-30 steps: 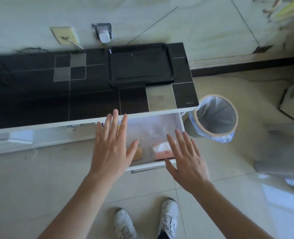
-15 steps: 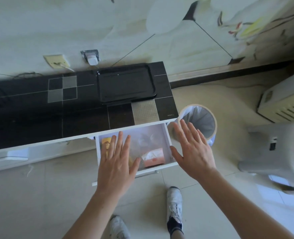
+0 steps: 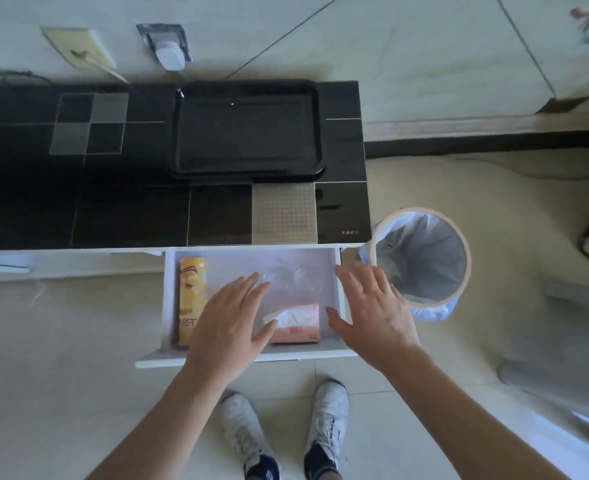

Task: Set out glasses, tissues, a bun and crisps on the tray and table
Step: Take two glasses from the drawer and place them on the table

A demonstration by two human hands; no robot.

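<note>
An open white drawer (image 3: 168,299) under the black table (image 3: 113,209) holds a yellow crisps tube (image 3: 190,292) lying at its left, a pink tissue pack (image 3: 295,323) at the front right, and clear glasses (image 3: 291,277) at the back. The bun is hidden under my left hand (image 3: 229,320), which hovers flat over the drawer's middle, fingers straight. My right hand (image 3: 372,310) is spread open over the drawer's right edge. An empty black tray (image 3: 315,133) lies on the table at the back right.
A bin with a white liner (image 3: 421,258) stands just right of the drawer. Wall sockets (image 3: 168,46) sit behind the table. My white shoes (image 3: 327,417) are on the tiled floor below. White furniture is at the far right.
The drawer has slid further out, baring the crisps tube and tissue pack. Both hands have moved forward over the drawer, still flat and holding nothing.
</note>
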